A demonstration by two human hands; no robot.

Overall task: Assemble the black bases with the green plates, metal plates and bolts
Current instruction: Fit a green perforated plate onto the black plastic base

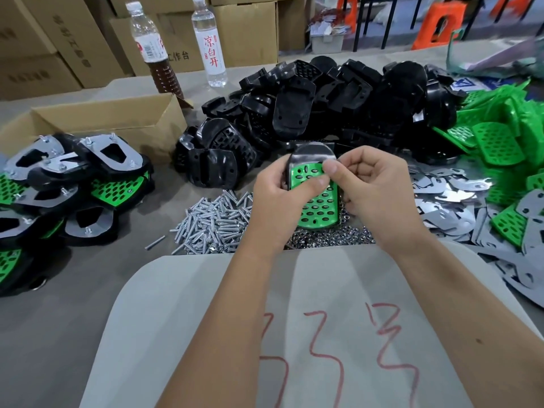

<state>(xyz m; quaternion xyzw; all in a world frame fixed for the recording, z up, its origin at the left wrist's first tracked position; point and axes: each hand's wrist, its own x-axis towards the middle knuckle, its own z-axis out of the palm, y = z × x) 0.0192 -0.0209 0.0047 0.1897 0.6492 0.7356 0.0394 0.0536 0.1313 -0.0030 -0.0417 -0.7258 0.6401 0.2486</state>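
Gripping the black base [312,153] with its green plate [321,206] above the bolts [212,222], your left hand [282,198] curls around it while your right hand [374,187] pinches the plate's top edge.

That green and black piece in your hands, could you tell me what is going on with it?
A person is fitting a green plate onto a black base, gripping it with the left hand while the right hand pinches at its top. Bolts lie just below, finished pieces to the left, and loose bases behind.
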